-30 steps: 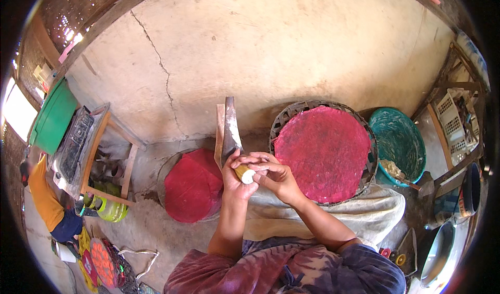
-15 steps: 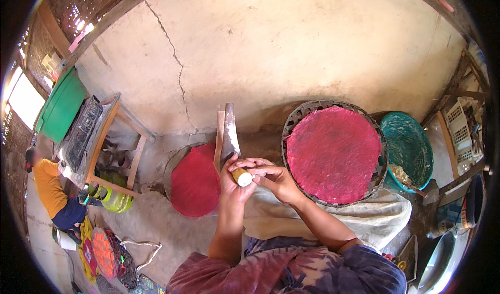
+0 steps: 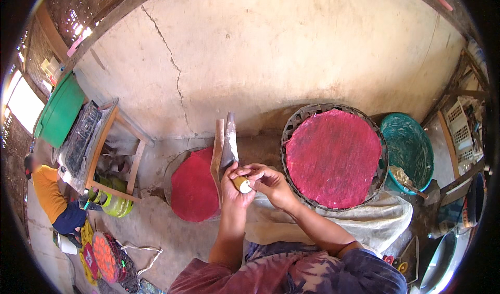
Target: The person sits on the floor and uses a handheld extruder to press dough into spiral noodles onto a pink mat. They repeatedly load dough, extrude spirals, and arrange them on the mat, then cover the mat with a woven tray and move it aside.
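A short yellow-brown cylinder (image 3: 241, 183) with a pale cut end lies in my left hand (image 3: 232, 190); its exact kind I cannot tell. The fingers of my left hand wrap round it. My right hand (image 3: 277, 186) has its fingertips and thumb at the pale end, pinching close against it. Just beyond the hands stand a long narrow board (image 3: 216, 151) and a whitish-streaked long piece (image 3: 229, 138), side by side. To the right, a round deep-pink sheet (image 3: 333, 158) lies on a dark woven basket (image 3: 384, 164). Another pink round sheet (image 3: 194, 187) is low on the left.
A teal tub (image 3: 403, 143) with pale paste and a stick stands right of the basket. White cloth (image 3: 364, 221) lies before it. A wooden stand (image 3: 139, 161) holds a green basin (image 3: 60, 109) at left. A person in orange (image 3: 49, 190) is at far left. A cracked wall (image 3: 312, 49) rises behind.
The cylinder's pale end has tipped slightly down and to the right. My right fingers have shifted on it. The whole view has moved slightly.
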The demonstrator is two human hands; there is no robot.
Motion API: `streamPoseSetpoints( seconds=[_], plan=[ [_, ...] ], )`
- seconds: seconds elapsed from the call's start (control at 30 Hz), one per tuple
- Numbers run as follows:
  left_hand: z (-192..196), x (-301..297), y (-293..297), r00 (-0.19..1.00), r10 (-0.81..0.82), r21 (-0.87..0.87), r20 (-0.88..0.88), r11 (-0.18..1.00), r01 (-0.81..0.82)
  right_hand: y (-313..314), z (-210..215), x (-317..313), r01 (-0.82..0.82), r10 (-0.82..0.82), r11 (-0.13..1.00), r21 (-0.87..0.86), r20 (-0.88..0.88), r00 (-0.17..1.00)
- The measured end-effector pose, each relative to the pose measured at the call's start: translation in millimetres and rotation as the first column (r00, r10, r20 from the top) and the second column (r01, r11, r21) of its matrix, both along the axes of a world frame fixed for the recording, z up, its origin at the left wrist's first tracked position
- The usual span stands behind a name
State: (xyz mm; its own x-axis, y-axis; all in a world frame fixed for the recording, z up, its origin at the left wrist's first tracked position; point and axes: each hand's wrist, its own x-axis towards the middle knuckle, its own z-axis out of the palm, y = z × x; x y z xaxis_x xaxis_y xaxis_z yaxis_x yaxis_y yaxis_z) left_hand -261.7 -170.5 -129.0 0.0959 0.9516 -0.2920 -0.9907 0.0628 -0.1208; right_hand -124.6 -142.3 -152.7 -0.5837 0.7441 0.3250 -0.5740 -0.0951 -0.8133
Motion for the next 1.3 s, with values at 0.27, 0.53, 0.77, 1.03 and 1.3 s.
streamPoseSetpoints(
  seconds=[0.27, 0.53, 0.77, 1.03, 1.3],
  plan=[
    [-5.6, -8.8, -2.3, 1.000, -0.001, -0.079, 0.021, 0.997, 0.002, -0.6, -12.4, -3.2, -0.090, 0.090, 0.996, 0.000, 0.014, 0.996],
    [-11.5, 2.6, -0.5, 0.972, 0.114, -0.092, -0.208, 0.987, -0.135, -8.2, -14.1, -12.4, 0.002, -0.002, 0.998, -0.061, -0.004, 1.000],
    [-11.7, -6.5, -2.4, 0.983, 0.087, -0.151, -0.162, 0.982, -0.112, -7.4, -14.2, -10.8, -0.019, 0.018, 0.999, 0.033, 0.023, 1.000],
    [-13.7, -8.6, -2.8, 0.990, 0.085, -0.145, -0.110, 0.984, -0.101, -8.9, -20.3, -13.1, -0.041, 0.039, 0.998, 0.048, 0.037, 0.999],
    [-20.8, -9.8, -4.3, 0.956, 0.230, -0.062, -0.183, 0.968, -0.245, -23.6, -17.6, -31.3, 0.056, -0.056, 0.998, -0.042, -0.005, 0.998]
  ],
)
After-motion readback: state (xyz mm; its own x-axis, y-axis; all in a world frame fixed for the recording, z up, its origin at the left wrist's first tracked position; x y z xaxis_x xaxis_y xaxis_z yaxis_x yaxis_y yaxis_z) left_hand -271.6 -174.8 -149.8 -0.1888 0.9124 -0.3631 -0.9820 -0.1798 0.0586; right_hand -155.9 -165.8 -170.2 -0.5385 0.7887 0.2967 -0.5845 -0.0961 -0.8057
